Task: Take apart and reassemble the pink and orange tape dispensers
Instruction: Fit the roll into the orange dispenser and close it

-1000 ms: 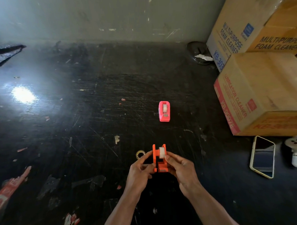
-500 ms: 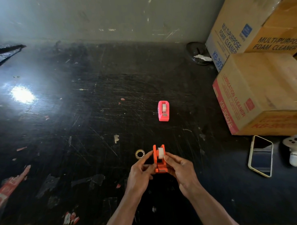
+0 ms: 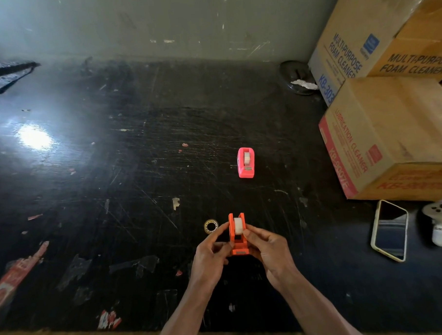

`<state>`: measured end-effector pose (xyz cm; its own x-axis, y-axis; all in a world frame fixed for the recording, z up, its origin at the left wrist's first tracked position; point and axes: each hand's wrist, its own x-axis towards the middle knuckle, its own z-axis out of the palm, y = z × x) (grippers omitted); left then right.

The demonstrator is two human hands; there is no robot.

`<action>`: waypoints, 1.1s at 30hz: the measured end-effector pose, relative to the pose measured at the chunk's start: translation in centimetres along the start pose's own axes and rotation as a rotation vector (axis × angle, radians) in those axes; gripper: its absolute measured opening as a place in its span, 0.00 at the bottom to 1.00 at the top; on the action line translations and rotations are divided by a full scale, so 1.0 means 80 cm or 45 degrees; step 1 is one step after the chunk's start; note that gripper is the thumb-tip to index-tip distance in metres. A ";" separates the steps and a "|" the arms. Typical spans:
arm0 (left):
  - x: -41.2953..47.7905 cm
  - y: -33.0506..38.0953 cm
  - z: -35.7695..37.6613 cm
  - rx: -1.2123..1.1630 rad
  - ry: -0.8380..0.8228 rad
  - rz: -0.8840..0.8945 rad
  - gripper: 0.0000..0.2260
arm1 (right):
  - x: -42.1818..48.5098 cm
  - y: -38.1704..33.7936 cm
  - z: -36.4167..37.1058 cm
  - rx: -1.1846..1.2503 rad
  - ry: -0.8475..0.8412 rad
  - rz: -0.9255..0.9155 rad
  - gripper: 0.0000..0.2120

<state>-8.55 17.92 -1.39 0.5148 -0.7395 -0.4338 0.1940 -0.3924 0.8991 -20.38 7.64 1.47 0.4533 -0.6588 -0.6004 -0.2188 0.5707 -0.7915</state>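
The orange tape dispenser (image 3: 238, 245) is held just above the black table (image 3: 113, 172), near its front edge. A white tape roll (image 3: 238, 225) sits between the dispenser's two side walls. My left hand (image 3: 210, 255) grips the dispenser's left side. My right hand (image 3: 268, 251) grips its right side, with fingertips touching the roll. The pink tape dispenser (image 3: 246, 162) lies alone farther back on the table, with its own roll inside. A small clear tape roll (image 3: 210, 226) lies flat on the table just left of the orange dispenser.
Stacked cardboard boxes (image 3: 390, 134) fill the right side. A phone (image 3: 390, 230) and a white controller (image 3: 440, 223) lie in front of them. A dark round object with a paper scrap (image 3: 298, 78) sits by the back wall. Sticker scraps dot the table's left.
The white roll sits a little lower between the orange dispenser's walls than a second ago. Both hands have stayed on the dispenser in nearly the same place.
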 end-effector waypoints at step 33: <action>0.025 -0.050 -0.035 0.485 -0.258 0.137 0.40 | 0.031 0.073 0.014 -0.665 0.233 -0.396 0.16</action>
<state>-5.98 19.54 -5.68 0.3338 -0.8646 -0.3755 -0.1928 -0.4526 0.8706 -19.53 9.86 -4.50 0.4188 -0.8548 -0.3066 -0.5144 0.0550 -0.8558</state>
